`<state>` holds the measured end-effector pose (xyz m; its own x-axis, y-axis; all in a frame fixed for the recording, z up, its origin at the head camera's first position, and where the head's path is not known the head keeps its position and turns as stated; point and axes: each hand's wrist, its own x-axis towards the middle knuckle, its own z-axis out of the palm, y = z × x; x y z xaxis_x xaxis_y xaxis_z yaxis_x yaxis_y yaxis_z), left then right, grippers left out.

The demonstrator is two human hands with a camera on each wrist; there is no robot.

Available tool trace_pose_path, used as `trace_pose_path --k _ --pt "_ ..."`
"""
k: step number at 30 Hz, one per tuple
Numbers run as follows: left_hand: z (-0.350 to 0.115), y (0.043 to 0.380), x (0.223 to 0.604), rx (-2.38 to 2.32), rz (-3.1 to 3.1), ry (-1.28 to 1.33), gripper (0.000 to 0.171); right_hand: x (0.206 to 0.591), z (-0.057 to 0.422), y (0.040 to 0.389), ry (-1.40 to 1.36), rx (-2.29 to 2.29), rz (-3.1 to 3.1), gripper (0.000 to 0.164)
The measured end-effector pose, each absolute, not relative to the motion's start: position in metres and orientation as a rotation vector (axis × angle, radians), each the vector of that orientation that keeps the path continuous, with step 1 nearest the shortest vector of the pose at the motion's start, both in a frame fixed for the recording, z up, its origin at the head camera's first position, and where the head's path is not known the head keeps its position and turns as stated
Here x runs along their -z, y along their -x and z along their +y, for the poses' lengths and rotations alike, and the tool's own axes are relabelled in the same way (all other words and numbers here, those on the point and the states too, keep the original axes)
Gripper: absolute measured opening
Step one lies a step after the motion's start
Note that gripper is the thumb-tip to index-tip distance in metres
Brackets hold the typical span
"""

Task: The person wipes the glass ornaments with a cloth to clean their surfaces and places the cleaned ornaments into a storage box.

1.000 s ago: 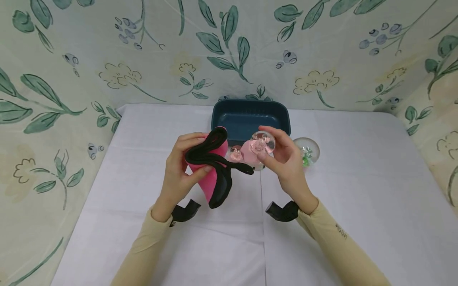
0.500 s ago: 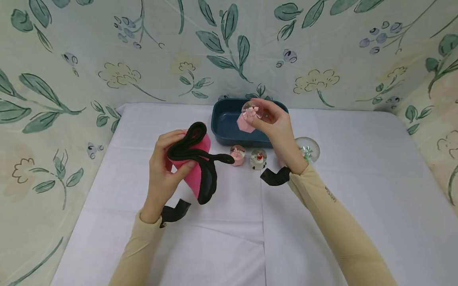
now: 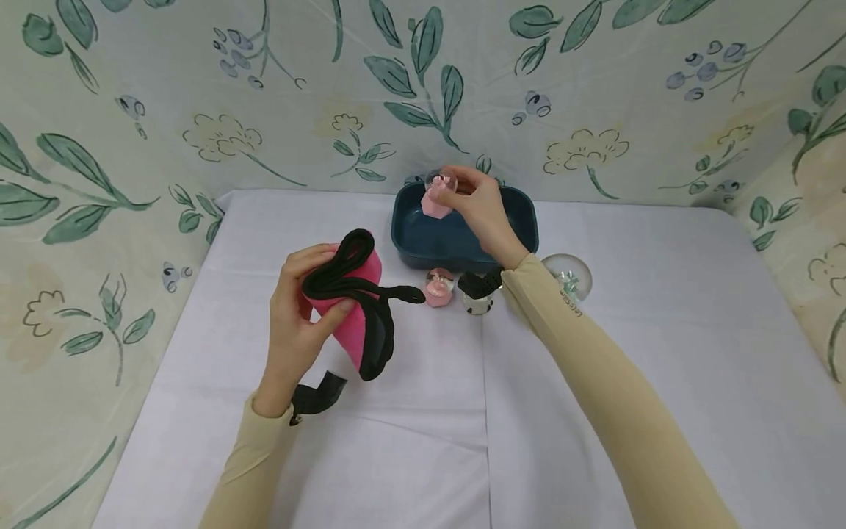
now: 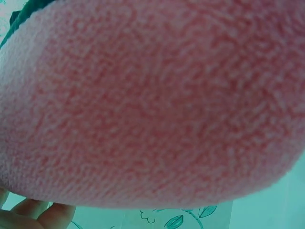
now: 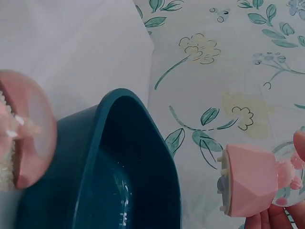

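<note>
My left hand grips a folded pink fleecy pad with black trim and a black strap, off to the tub's left. Its plush side fills most of the left wrist view, with fingertips at the lower left. Over the dark blue tub my right hand pinches a small snow globe by its clear dome. The right wrist view shows the globe's faceted pink base, little feet under it and pink figures inside the dome. The globe is above the tub's left part.
In front of the tub stand a second pink snow globe and a white-based one, partly covered by the wrist strap. A larger clear globe stands to the right, partly behind the sleeve. A patterned cloth backs the white table.
My right hand has carried the snow globe away from me and leftward, from in front of the tub to above it. My left hand has shifted left with the pink pad.
</note>
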<state>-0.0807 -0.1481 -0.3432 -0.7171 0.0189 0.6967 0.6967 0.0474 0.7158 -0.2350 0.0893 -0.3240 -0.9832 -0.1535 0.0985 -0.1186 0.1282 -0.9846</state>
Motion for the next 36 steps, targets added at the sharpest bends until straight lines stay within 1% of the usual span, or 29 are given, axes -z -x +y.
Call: trace_pose_path --k 12,16,24,31,36 --pt "-0.153 0.078 0.346 1.701 -1.852 0.689 0.064 0.331 0.082 0.274 0.132 1.824 2.362 0.046" --pt "-0.155 0.078 0.346 1.687 -1.86 0.682 0.064 0.335 0.08 0.281 0.095 1.806 2.331 0.043" --pt "-0.156 0.078 0.346 1.7 -1.839 0.69 0.064 0.342 0.077 0.292 0.014 1.74 2.297 0.052" --pt "-0.157 0.078 0.349 1.713 -1.869 0.692 0.064 0.348 0.072 0.296 0.008 1.631 2.325 0.047" --pt "-0.158 0.078 0.351 1.709 -1.894 0.687 0.063 0.352 0.067 0.298 -0.024 1.624 2.286 0.049"
